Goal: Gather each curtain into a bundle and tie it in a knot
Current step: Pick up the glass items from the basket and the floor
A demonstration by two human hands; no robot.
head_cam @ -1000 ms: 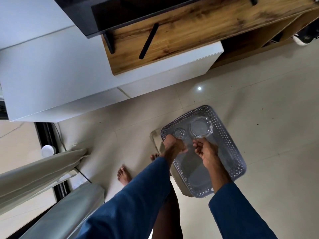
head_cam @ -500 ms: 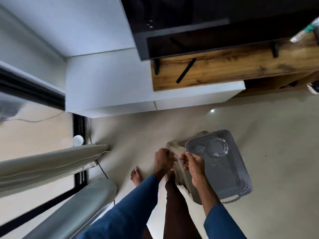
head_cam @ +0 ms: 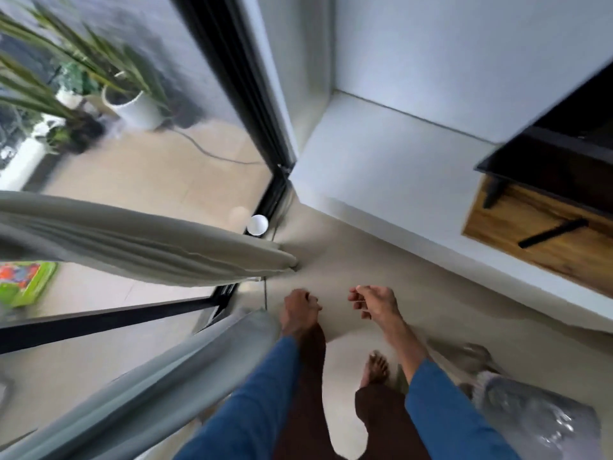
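Two curtains hang at the glass door on the left. A beige curtain (head_cam: 149,247) reaches across the middle left, its hem ending near the door track. A grey-green curtain (head_cam: 159,380) runs below it along my left sleeve. My left hand (head_cam: 300,312) is curled into a fist just right of the grey-green curtain's lower end, and I cannot tell whether it touches the cloth. About a hand's width to the right, my right hand (head_cam: 374,303) hovers over the floor with loosely curled fingers and nothing plainly in it. The view is motion-blurred.
The black sliding-door frame (head_cam: 252,94) stands ahead, with potted plants (head_cam: 132,104) outside. A small white round object (head_cam: 257,224) sits by the track. A wooden cabinet (head_cam: 547,247) is at the right and a grey perforated basket (head_cam: 530,423) lies at the lower right. My bare foot (head_cam: 376,366) is on the tiles.
My view has swung left from the basket to the door and curtains. Both hands have left the basket and moved apart, now near the curtains.
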